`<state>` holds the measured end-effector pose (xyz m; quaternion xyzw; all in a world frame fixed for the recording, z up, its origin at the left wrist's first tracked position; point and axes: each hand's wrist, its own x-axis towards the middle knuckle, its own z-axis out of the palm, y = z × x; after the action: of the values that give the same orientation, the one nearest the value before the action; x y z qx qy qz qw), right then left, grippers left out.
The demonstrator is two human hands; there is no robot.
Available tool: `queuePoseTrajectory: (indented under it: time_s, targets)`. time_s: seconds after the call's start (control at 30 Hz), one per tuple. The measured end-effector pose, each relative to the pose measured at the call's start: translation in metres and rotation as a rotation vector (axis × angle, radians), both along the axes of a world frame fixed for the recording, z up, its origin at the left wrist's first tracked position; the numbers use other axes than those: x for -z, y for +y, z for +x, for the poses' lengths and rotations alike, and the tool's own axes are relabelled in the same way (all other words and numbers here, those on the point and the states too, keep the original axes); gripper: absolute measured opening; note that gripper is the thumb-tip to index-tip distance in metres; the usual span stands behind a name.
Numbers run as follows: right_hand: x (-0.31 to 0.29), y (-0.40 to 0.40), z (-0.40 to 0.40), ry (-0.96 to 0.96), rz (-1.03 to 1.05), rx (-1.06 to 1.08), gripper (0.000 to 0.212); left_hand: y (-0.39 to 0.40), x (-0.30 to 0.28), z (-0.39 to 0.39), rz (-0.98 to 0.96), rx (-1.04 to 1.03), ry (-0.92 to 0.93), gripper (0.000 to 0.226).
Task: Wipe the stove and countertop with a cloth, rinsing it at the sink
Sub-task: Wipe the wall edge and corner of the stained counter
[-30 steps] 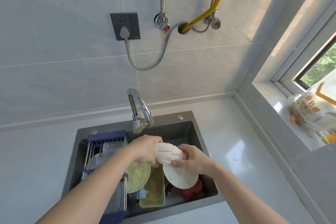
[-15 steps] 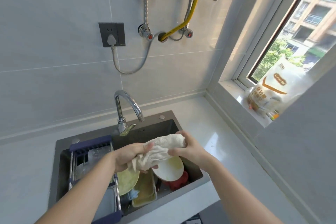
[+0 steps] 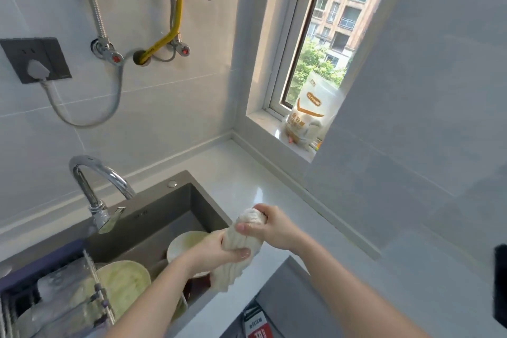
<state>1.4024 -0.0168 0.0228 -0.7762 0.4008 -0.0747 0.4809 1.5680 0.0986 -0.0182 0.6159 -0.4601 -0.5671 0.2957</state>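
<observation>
A white cloth, twisted into a roll, is held upright over the right rim of the dark sink. My left hand grips its lower half. My right hand grips its upper end. A loose tail of cloth hangs below my left hand. The pale countertop runs to the right of the sink. No stove is in view.
Dirty plates and a bowl fill the sink, with a wire rack at its left. A chrome faucet stands behind. A bag sits on the window sill. A dark edge shows at far right.
Both hands with the cloth have moved right, from over the sink's middle to its right rim. The cloth has turned from lying sideways to upright, and the view has swung right.
</observation>
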Motion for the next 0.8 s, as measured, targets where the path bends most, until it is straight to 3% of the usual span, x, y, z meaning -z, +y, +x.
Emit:
queuePoseTrajectory:
  time_s: [0.2,0.37,0.47,0.53,0.6,0.8]
  targets:
    - [-0.009,-0.019,-0.094,-0.002,0.024,0.062,0.036,-0.057,0.007,-0.066,-0.019,0.197,-0.069,0.035]
    - [0.008,-0.032,-0.162,-0.047,0.179,0.196,0.021,-0.097,0.007,-0.131,-0.024,0.350,-0.063,0.053]
    - [0.029,-0.054,-0.204,-0.092,0.204,0.299,0.032,-0.121,0.019,-0.176,0.026,0.389,-0.090,0.045]
    - [0.052,-0.074,-0.230,-0.057,0.188,0.410,0.051,-0.138,0.040,-0.196,0.084,0.319,-0.099,0.044]
    - [0.076,-0.091,-0.247,0.025,0.179,0.500,0.058,-0.153,0.057,-0.207,0.139,0.225,-0.138,0.045]
    - [0.148,-0.151,-0.260,0.039,0.343,0.492,0.037,-0.218,0.102,-0.232,0.257,-0.157,-0.331,0.069]
